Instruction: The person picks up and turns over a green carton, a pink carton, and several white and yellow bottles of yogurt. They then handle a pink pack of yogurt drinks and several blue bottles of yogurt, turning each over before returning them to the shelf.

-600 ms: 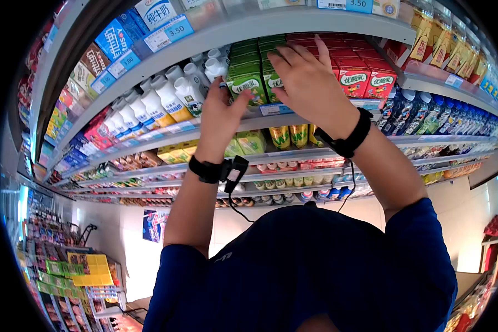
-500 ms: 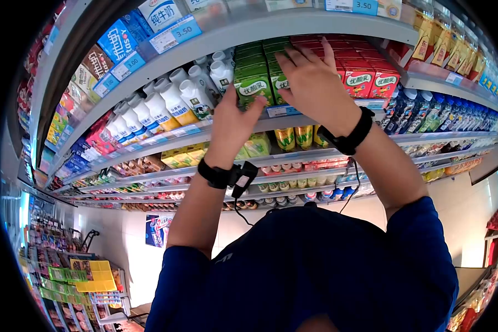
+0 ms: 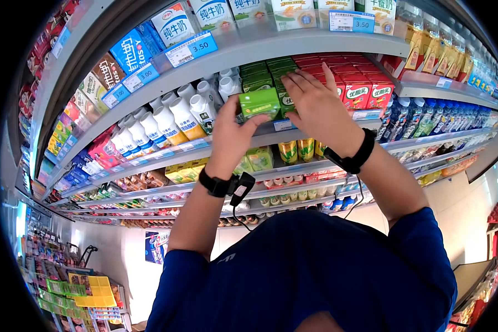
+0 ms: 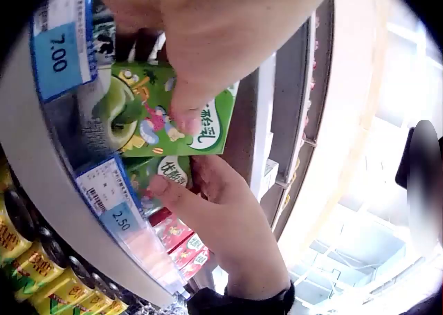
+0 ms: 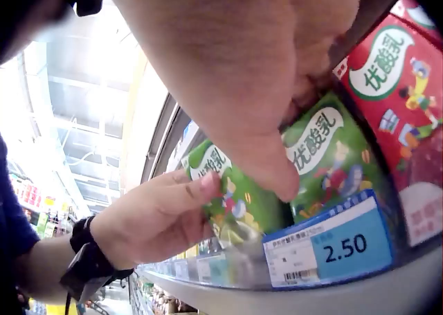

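Observation:
My left hand (image 3: 231, 134) pinches a green drink carton (image 3: 259, 103) between thumb and fingers at the shelf front, its top tilted forward in the head view. In the left wrist view my thumb lies across the face of that carton (image 4: 152, 114). My right hand (image 3: 323, 110) rests with spread fingers on the green carton beside it, near the row of red cartons (image 3: 357, 91). Seen from the right wrist, my right thumb touches the second green carton (image 5: 332, 159), behind a 2.50 price tag (image 5: 329, 249).
White bottles (image 3: 163, 119) stand left of the green cartons. Above, a shelf edge (image 3: 293, 41) with price tags overhangs the hands. Blue-capped bottles (image 3: 426, 116) stand to the right, and yellow cans (image 3: 288, 152) sit one shelf below.
The green carton at my left hand has come forward and tipped out of its row, with my thumb and fingers around it. My right hand stays over the neighbouring cartons.

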A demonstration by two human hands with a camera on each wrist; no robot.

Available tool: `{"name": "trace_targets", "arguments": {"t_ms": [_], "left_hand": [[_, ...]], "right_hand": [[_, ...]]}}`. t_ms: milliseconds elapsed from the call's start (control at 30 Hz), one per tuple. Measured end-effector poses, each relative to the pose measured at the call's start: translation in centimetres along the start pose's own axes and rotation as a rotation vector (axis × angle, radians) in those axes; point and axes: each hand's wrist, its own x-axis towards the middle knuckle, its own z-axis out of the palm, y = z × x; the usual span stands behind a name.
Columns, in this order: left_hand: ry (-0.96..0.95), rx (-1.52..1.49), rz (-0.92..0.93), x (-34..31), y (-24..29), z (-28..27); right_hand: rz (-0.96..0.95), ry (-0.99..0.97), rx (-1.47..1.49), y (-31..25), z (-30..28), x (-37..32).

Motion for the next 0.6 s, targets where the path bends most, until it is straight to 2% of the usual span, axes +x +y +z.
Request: {"name": "trace_targets", "arguments": {"t_ms": [33,67,100,133,167,200,233,267,300,367,400,433,467,500,533,567,600], "left_hand": [[0.080,0.059,0.049,-0.1,0.7,-0.4],[0.061,-0.127,-0.001,-0.3,1.6,-1.0],[0.063,-0.129,0.000,-0.2,3.0,-1.7],[0.020,-0.331,-0.042,-0.3,4.4,-2.4],[-0.022,-0.530,-0.085,-0.6,4.9,-3.0],[-0.095,-0.608,-0.127,-0.8,4.4,-3.7],[-0.082,-0.604,-0.130,-1.2,3.9,-3.7],[-0.146,-0.739,-0.162,-1.6,3.4,-3.7],[-0.212,-0.875,-0.192,-1.9,3.0,-3.7],[-0.248,-0.878,-0.188,-2.4,2.4,-3.7],[-0.277,-0.798,-0.191,-2.4,2.4,-3.7],[-0.305,-0.716,-0.193,-2.4,2.7,-3.9],[-0.255,-0.579,-0.105,-2.7,3.2,-3.8],[-0.246,-0.576,-0.105,-2.9,3.6,-4.0],[-0.206,-0.605,-0.147,-3.2,3.8,-4.1],[-0.165,-0.635,-0.191,-3.5,3.9,-4.2],[-0.286,-0.640,-0.212,-3.6,3.5,-4.6]], "right_hand": [[-0.019,0.017,0.038,0.0,-0.4,0.1],[-0.021,0.018,0.034,0.1,-0.9,0.4],[-0.025,-0.015,0.294,0.2,-1.6,0.7],[-0.030,-0.050,0.558,0.1,-1.9,0.8],[-0.036,-0.056,0.563,-0.3,-1.8,0.8],[0.088,-0.187,1.032,-0.8,-1.6,0.9],[0.221,-0.327,1.496,-1.4,-1.5,0.9],[0.279,-0.420,1.628,-1.7,-0.8,0.6],[0.272,-0.427,1.631,-2.1,-0.4,0.2],[0.321,-0.473,1.675,-2.6,0.3,-0.7],[0.226,-0.293,1.663,-3.6,1.6,-1.0],[0.218,-0.301,1.662,-3.5,1.9,-1.3],[0.281,-0.345,1.571,-3.4,2.1,-1.7],[0.341,-0.386,1.479,-3.8,1.8,-1.7],[0.393,-0.272,1.396,-4.7,0.8,-1.8],[0.390,-0.279,1.398,-5.3,0.7,-2.1],[0.340,-0.126,0.943,-5.9,0.7,-2.3]]}}
